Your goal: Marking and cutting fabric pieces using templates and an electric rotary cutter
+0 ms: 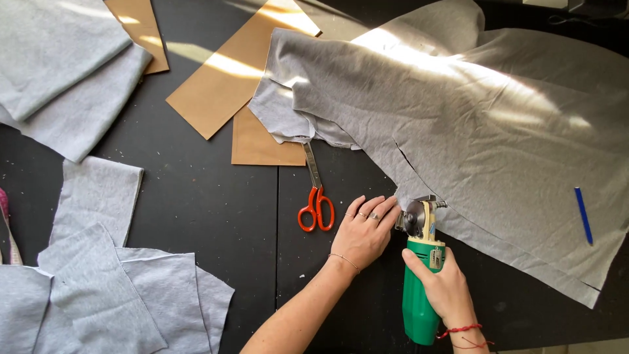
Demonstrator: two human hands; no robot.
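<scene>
My right hand (447,283) grips a green electric rotary fabric cutter (420,295), its round blade (414,219) at the lower edge of a large grey fabric sheet (485,131). My left hand (364,231) lies flat on the black table, fingers together, fingertips touching the fabric edge just left of the blade. A cut slit runs through the cloth above the blade. Orange-handled scissors (316,203) lie just left of my left hand, their blades partly under a fabric fold.
Brown paper pattern pieces (229,78) lie at top centre on the black table (196,196). Cut grey fabric pieces are stacked at bottom left (105,288) and top left (59,72). A blue marker (583,215) rests on the large fabric at right.
</scene>
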